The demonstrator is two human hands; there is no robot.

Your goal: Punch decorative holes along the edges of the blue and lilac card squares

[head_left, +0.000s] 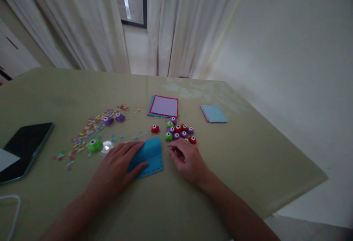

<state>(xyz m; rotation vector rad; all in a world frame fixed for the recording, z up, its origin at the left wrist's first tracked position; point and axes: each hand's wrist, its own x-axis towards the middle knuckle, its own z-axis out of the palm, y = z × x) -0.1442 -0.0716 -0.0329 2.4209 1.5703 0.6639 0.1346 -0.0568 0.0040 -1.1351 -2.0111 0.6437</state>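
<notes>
One hole-edged blue sheet [153, 152] lies under the left hand [121, 162], thumb spread; the right hand [190, 160] pinches, on what I cannot tell.

Left hand [118, 162] flattened, right hand [190, 160] curled

The person's bare left forearm [79, 208] slants up from the lower left. Its hand lies palm down left of the frame's centre, fingers together and pointing right, thumb spread below them. The bare right forearm [237, 208] rises from the lower right. Its hand sits just right of centre, thumb and index fingertips close together, pointing left.
</notes>
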